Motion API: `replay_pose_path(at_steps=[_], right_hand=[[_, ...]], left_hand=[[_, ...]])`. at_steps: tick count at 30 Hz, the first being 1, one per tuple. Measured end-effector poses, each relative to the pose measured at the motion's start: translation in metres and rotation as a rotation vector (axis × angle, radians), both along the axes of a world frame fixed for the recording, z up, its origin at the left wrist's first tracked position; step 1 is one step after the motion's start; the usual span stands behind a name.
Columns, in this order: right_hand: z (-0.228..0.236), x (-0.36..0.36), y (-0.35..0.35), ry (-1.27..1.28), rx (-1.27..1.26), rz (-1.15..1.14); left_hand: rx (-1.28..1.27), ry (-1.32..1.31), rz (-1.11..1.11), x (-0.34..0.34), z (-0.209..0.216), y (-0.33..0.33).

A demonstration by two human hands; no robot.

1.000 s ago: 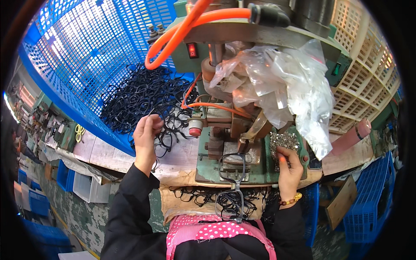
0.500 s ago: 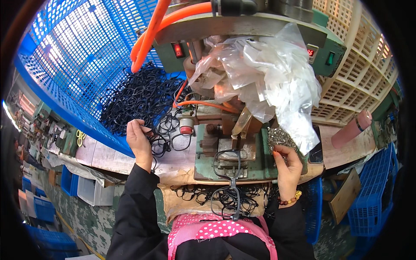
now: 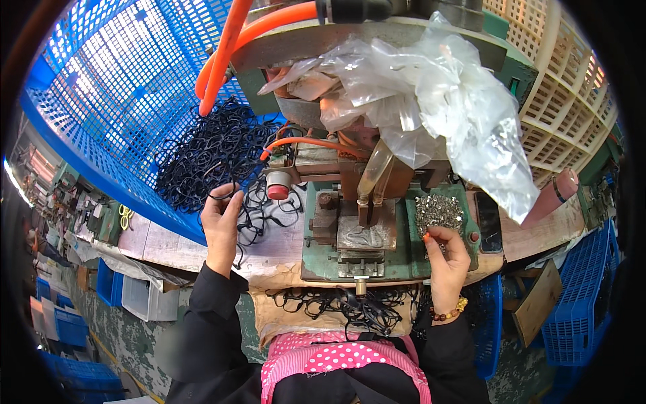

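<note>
My left hand [image 3: 221, 232] is at the front edge of the blue basket, its thumb and fingers closed on a dark eyeglass frame [image 3: 227, 189] beside the heaped frames [image 3: 202, 158]. Several loose frames [image 3: 259, 212] trail over the table next to it. On the right, my right hand [image 3: 447, 269] pinches thumb and finger together at the near edge of a pile of tiny metal parts [image 3: 439, 210]; what lies between the fingertips is too small to make out. Between my hands stands a green bench machine [image 3: 323, 259], its metal fixture [image 3: 367, 232] bare.
Clear plastic bags [image 3: 444, 101] hang over the machine, with orange hoses [image 3: 269, 30] above. A red button [image 3: 277, 192] sits left of the fixture. More frames [image 3: 316, 303] lie on cloth at my lap. A phone [image 3: 488, 219] and pink bottle [image 3: 555, 195] are at right.
The eyeglass frame on the fixture has left it, toward my lap. The upper machine parts and bags have shifted, uncovering the phone. My left fingers have closed on a frame; my right hand barely moved.
</note>
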State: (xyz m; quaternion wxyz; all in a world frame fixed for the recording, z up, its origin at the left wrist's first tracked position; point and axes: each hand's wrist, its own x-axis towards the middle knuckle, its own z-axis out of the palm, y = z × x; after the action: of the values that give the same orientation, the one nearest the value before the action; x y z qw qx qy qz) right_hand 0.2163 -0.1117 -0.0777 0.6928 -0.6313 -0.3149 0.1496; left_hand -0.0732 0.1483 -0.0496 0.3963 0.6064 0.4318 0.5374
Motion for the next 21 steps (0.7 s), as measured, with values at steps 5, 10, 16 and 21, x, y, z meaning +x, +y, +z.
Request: replay_pose_path(at_steps=[5, 10, 16, 21], right_hand=[[0.018, -0.008, 0.006, -0.111, 0.029, 0.032], [0.048, -0.031, 0.032, -0.396, 0.147, 0.096], [0.04, -0.055, 0.05, -0.197, 0.153, 0.163], [0.043, -0.063, 0.056, -0.138, 0.216, 0.212]], left_hand=[[0.046, -0.246, -0.18, -0.004, 0.012, -0.016], [0.093, -0.206, -0.458, 0.021, 0.079, -0.096], [0.244, -0.141, -0.484, 0.059, 0.099, -0.109], [0.26, -0.263, -0.47, 0.064, 0.094, -0.107]])
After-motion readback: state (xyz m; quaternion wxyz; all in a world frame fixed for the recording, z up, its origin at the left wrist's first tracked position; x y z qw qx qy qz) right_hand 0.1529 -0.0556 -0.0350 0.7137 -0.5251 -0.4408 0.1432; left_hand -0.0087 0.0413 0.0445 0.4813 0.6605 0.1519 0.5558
